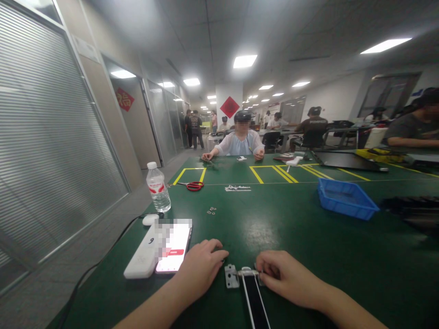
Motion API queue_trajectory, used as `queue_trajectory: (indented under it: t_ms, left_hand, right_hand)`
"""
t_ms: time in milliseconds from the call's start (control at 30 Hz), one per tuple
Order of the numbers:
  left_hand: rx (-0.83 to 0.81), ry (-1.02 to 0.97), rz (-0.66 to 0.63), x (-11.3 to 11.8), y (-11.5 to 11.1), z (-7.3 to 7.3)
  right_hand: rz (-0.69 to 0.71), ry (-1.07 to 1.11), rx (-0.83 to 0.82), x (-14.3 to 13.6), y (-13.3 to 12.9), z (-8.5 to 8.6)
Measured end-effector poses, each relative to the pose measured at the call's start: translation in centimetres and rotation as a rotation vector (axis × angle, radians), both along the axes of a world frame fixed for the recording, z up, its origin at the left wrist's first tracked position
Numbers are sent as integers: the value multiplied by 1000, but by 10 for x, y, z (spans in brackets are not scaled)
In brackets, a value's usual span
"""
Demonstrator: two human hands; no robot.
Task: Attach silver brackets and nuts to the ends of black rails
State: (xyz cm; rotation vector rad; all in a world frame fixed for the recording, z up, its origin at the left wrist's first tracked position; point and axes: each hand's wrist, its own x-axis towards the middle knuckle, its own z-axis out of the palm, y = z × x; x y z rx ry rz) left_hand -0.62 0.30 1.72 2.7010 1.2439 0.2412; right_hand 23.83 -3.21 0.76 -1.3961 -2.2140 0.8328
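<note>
A metal bracket point(232, 277) with holes lies on the green table at the near middle, joined by a rod to a white-edged black strip point(254, 299) that runs toward me. My left hand point(205, 262) is just left of the bracket, with its fingers curled and thumb drawn in. Something small may be between its fingertips, but I cannot make it out. My right hand point(290, 276) closes its fingers around the right end of the bracket, mostly hiding that end. Several small metal nuts or washers point(211, 210) lie farther up the table.
Left are a lit phone point(173, 260), a white power bank point(140, 258), a white case point(150, 220) and a water bottle point(158, 189). Red-handled scissors point(195, 186) and small metal parts point(237, 188) lie ahead. A blue bin point(346, 201) stands right; a person point(242, 141) sits opposite.
</note>
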Motion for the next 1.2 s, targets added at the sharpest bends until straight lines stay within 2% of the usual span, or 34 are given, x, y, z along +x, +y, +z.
queue_trajectory:
  t_ms: [433,700,833,1000,1200]
  left_hand:
    - [42,-122,77,2,-1,-2]
    - [-43,-154,30,12,-18,3]
    - [-42,-215,-6,13,-17,-1]
    - [-44,-290,18,11,-16,-5]
    - [-129,-353,5,12,-15,-4]
  right_hand:
    - [-1,0,6,2,0,-2]
    - [9,9,-2,2,2,-4]
    - [11,8,-1,2,2,-4]
    - [25,0,13,2,0,-1]
    - [28,0,-6,4,-1,-1]
